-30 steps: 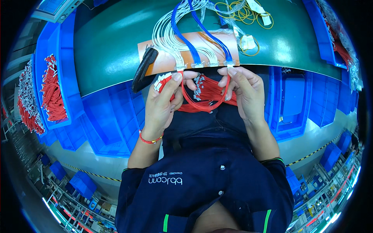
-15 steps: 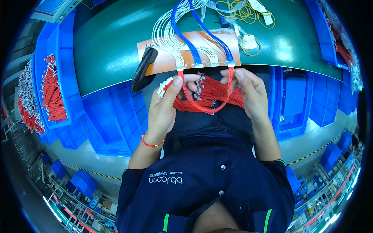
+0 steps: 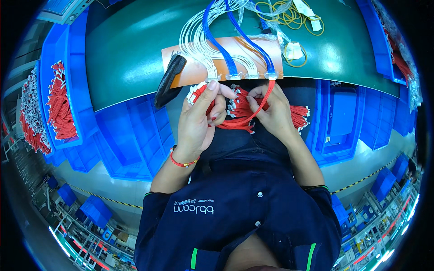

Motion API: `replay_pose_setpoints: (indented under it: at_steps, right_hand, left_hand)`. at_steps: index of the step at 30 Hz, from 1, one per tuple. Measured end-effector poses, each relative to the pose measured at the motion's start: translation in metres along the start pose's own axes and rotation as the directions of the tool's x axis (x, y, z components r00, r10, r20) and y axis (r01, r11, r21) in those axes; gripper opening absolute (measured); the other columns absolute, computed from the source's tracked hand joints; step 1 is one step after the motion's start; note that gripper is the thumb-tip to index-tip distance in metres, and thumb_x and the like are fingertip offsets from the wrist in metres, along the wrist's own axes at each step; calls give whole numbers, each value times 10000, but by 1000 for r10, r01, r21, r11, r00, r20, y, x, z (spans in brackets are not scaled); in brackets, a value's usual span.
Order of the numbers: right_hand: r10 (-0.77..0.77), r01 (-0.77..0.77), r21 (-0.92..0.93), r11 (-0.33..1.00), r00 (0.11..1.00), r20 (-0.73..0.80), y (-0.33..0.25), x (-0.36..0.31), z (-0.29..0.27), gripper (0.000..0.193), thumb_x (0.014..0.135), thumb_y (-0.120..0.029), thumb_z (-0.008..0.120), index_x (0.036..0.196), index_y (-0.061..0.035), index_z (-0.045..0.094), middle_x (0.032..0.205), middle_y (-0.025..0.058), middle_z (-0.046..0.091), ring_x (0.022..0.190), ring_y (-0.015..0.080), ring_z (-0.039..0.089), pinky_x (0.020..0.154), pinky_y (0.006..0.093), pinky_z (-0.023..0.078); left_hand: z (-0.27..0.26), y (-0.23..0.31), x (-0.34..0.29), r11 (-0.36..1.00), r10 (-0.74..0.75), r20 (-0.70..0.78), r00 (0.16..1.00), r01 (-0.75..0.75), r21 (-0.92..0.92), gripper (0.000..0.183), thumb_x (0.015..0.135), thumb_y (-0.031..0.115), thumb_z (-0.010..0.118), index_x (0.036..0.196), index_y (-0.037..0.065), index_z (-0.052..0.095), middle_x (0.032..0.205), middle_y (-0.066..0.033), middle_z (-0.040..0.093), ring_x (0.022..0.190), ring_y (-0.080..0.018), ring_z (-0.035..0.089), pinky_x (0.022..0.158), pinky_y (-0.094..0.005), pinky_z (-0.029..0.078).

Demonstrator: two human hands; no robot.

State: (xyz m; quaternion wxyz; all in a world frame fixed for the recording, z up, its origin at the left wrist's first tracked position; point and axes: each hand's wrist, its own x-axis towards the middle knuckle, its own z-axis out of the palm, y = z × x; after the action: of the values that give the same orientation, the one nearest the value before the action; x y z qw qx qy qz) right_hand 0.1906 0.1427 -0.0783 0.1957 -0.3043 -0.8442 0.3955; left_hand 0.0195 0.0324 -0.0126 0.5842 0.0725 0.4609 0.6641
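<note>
My left hand pinches a bunch of red wires with small white connectors at the table's front edge. My right hand holds a single red wire that loops down from a white connector at the edge. A larger bundle of red wires lies across my lap under both hands. On the orange mat just beyond my fingers lie white wires and two blue cables ending in white connectors.
A black handled tool lies at the mat's left end on the green table. Yellow rubber bands sit at the back. Blue bins flank my lap; one at left holds red wires. More blue bins stand at right.
Both hands have moved up toward the table edge. The red wire loop between them has been drawn tighter, with its ends raised to the white connectors.
</note>
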Motion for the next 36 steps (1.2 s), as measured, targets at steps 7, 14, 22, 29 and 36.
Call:
replay_pose_setpoints:
  at_steps: [7, 14, 22, 29, 36]
  right_hand:
    - [-37, 37, 3, 999, 999, 27, 1, 1, 0, 157, 781, -55, 742, 897, -33, 639, 885, 116, 610, 916, 317, 582, 827, 408, 471]
    - [164, -226, 535, 814, 973, 162, -10, 3, -17, 88, 906, -43, 688, 950, -12, 618, 924, 33, 617, 887, 120, 581, 839, 287, 471]
    - [104, -280, 643, 713, 949, 298, -53, 5, -24, 162, 950, -73, 645, 1080, 8, 593, 881, 33, 642, 791, 79, 599, 738, 254, 487]
    - [151, -427, 511, 746, 856, 495, -22, -10, -66, 156, 956, -93, 633, 1082, -4, 607, 831, -9, 608, 673, 21, 534, 556, 182, 410]
    - [244, -329, 844, 425, 939, 243, 6, -19, -81, 135, 933, -82, 656, 1018, 17, 623, 800, 44, 622, 603, 92, 583, 567, 238, 497]
  left_hand:
    - [5, -12, -26, 966, -249, 183, 951, 257, -23, 430, 1074, 274, 410, 872, -45, 616, 526, 48, 333, 468, -50, 259, 446, -244, 213]
    - [-4, -22, -32, 983, -157, 26, 987, 154, 99, 279, 1034, 212, 523, 1052, -45, 629, 587, 79, 343, 499, -15, 275, 472, -218, 231]
    - [8, -23, -17, 978, 122, 19, 992, -124, 169, 313, 1028, 165, 550, 1262, -28, 627, 691, 33, 478, 517, -9, 333, 480, -207, 260]
    - [-1, -7, -7, 969, 180, -75, 981, -164, 184, 295, 1030, 180, 487, 978, -41, 675, 719, -21, 559, 479, -29, 335, 449, -208, 260]
    - [-5, -12, -3, 975, 171, -128, 977, -149, 164, 300, 1030, 184, 506, 955, -43, 688, 672, 35, 480, 491, 2, 275, 442, -209, 190]
